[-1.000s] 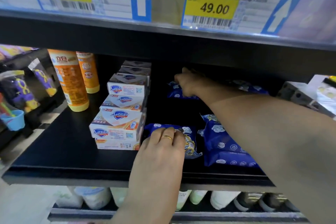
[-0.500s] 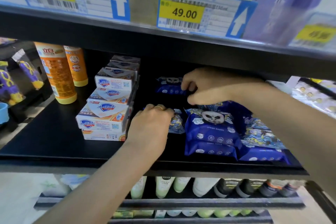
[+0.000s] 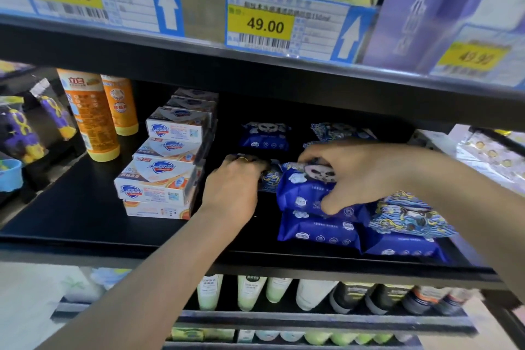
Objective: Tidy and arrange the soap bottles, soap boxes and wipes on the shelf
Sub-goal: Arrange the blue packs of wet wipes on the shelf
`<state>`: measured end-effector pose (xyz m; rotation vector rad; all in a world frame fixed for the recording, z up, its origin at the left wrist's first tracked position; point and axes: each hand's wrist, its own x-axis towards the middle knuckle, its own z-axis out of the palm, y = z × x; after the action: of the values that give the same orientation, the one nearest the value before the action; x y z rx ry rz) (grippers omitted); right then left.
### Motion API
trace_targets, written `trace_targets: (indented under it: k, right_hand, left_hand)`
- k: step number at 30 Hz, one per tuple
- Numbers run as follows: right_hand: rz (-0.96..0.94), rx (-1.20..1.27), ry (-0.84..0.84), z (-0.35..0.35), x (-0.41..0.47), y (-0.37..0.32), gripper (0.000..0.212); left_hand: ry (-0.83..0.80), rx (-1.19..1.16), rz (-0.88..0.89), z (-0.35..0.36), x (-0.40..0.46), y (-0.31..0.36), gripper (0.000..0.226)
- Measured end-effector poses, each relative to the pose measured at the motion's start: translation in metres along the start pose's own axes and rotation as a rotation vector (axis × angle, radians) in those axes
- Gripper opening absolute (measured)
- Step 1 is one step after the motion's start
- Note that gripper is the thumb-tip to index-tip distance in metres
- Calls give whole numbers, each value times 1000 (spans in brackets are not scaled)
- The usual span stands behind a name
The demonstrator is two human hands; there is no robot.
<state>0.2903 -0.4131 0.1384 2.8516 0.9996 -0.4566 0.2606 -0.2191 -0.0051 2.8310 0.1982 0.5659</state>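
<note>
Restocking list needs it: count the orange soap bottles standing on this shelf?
2. A taller orange bottle stands front left on the black shelf, and a shorter orange bottle stands just behind and right of it. More could be hidden behind them.

Shelf [image 3: 71, 207]: black metal board carrying everything below.
Back left corner: two orange plastic soap bottles [image 3: 93, 116], upright, one behind the other.
Left of middle: white cardboard soap boxes [image 3: 159, 182] stacked in a row from front edge to back.
Right half: blue plastic wipes packs [image 3: 318, 230], stacked near the front edge; two more packs [image 3: 265, 136] lie behind, toward the back.
Between boxes and front packs: left hand [image 3: 233, 187].
On the top front pack: right hand [image 3: 349, 173].
</note>
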Motion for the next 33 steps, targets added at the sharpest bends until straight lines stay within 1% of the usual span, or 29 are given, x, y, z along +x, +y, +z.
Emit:
trace_targets:
  k: [4, 6, 8, 11, 12, 14, 16, 18, 20, 21, 22, 24, 28, 31, 33]
  right_hand:
    - [-44, 164, 139, -13, 7, 0, 74]
    - [-103, 257, 195, -16, 21, -3, 74]
    - [-135, 295, 223, -17, 40, -8, 67]
    - [-128, 295, 225, -19, 74, -15, 65]
    - [-120, 294, 225, -20, 87, -17, 66]
    - [-110, 283, 238, -24, 111, -19, 64]
    - [-117, 268, 236, -28, 135, -18, 56]
    - [-111, 217, 242, -30, 156, -12, 53]
    - [-103, 126, 265, -30, 171, -5, 57]
    - [-104, 82, 259, -29, 177, -2, 64]
    - [-97, 42, 238, -29, 182, 1, 72]
    - [-60, -17, 189, -28, 189, 7, 80]
    - [-37, -77, 156, -24, 201, 14, 81]
    - [-39, -65, 112, -19, 208, 14, 80]
    - [-36, -39, 115, -16, 211, 14, 80]
  left_hand:
    - [-9, -17, -36, 2, 13, -1, 34]
    - [-34, 21, -47, 6, 22, 3, 31]
    - [-64, 18, -51, 14, 31, 3, 37]
    - [-100, -84, -149, 22, 44, -2, 62]
    - [-138, -94, -183, 24, 48, -4, 71]
    - [-219, -106, -216, 27, 56, -6, 82]
    - [-240, -176, -235, 29, 64, -10, 86]
    - [-248, -295, -253, 31, 71, -15, 89]
    - [-262, -428, -265, 34, 74, -24, 92]
    - [-271, -472, -265, 34, 74, -27, 94]
    - [-281, -487, -259, 35, 75, -29, 96]
    - [-294, -460, -238, 36, 78, -30, 99]
    - [-323, -401, -223, 40, 84, -24, 101]
    - [-313, -385, -229, 43, 85, -23, 100]
    - [-316, -390, -234, 44, 86, -22, 102]
